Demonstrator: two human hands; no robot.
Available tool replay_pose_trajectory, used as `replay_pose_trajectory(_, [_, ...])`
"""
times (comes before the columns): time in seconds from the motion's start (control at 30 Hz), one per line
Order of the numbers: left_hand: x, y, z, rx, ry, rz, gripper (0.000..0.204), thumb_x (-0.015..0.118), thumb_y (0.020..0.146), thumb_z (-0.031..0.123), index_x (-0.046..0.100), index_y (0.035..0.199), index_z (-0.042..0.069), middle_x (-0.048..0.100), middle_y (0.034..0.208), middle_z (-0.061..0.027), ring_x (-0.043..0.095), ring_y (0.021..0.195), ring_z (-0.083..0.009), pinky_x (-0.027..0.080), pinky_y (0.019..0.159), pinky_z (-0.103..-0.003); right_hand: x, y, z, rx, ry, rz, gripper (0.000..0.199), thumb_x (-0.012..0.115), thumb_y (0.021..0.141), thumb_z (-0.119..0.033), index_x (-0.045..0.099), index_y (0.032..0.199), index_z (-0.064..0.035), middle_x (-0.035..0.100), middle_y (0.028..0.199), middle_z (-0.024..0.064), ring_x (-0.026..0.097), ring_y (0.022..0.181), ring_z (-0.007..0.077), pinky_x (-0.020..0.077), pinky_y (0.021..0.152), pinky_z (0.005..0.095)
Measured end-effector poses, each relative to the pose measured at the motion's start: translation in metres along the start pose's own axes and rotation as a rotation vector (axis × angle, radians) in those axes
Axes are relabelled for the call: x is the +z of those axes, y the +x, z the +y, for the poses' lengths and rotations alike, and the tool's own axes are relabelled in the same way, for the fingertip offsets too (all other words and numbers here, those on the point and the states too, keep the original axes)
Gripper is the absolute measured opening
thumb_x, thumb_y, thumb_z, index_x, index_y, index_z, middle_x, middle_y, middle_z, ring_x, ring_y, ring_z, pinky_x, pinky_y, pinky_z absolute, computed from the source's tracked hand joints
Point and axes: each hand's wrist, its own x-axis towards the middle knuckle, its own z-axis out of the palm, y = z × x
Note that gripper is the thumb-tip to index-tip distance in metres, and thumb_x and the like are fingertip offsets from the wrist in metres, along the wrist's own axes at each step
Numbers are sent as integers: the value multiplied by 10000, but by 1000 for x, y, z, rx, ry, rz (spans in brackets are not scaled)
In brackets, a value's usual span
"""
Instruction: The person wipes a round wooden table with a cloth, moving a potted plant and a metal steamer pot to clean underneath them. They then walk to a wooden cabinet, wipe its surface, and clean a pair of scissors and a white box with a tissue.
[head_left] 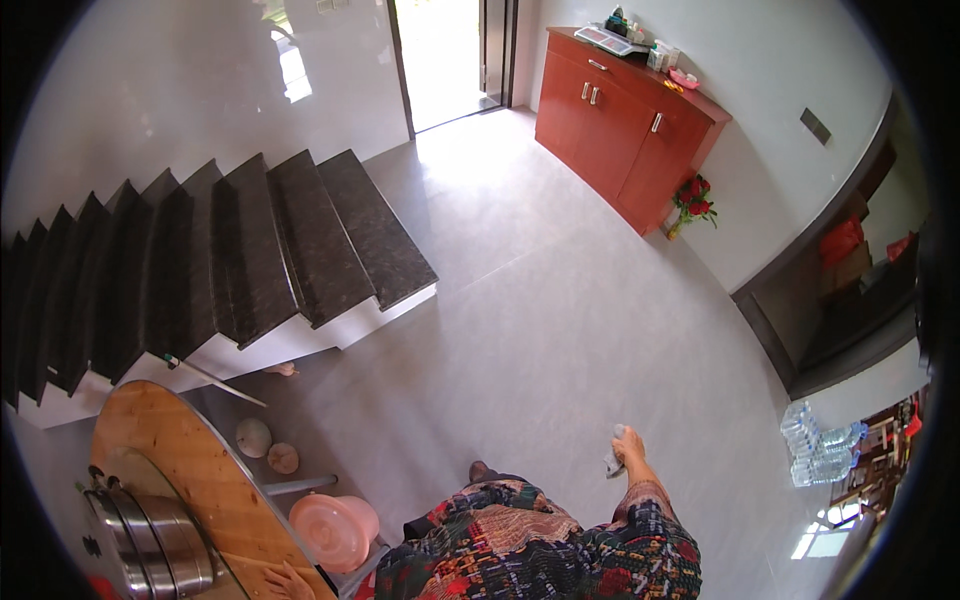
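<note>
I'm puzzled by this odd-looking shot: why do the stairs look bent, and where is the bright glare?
Head view: the fisheye lens bows the stairs and darkens the corners; daylight blows out the doorway and gleams on the floor; the right hand looks small and soft.

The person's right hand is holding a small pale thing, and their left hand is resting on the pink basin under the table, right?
Not quite. In the head view, the left hand rests on the edge of the wooden table, not on the pink basin, which sits on the floor beside it. The right hand does hold a small pale thing.
</note>
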Motion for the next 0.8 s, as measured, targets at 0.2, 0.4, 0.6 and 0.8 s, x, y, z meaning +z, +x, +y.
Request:
replay_pose_trajectory(0.2, [11,15,45,-13,-35,23,745,459,865,660,292,1461,245,169,1549,-133,194,1387,-385,153,1092,-561,76,14,12,-69,-4,88,330,581,766,-95,567,1091,-42,630,1095,197,623,965,380,520,804,455])
replay_pose_trajectory(0.4, [5,82,97,140,-44,56,727,466,867,650,328,1445,232,186,1541,-142,223,1373,-395,182,1085,-557,38,20,-156,-40,1422,-637,226,607,866,-145,605,1069,-45,638,842,72,625,671,196,526,557,367])
replay_pose_trajectory(0.6, [15,137,198,281,-75,37,710,473,869,641,364,1429,220,202,1534,-151,252,1359,-405,210,1078,-554,-33,16,-263,-36,1688,-857,369,567,899,-223,562,1208,-22,679,1019,140,676,740,245,583,602,369])
replay_pose_trajectory(0.8, [13,120,368,610,28,71,631,577,869,530,418,1380,197,272,1440,-259,302,1307,-441,322,1031,-517,-49,21,-264,-1,1765,-621,427,525,924,-301,533,1248,-24,667,1046,155,667,754,258,568,564,374])
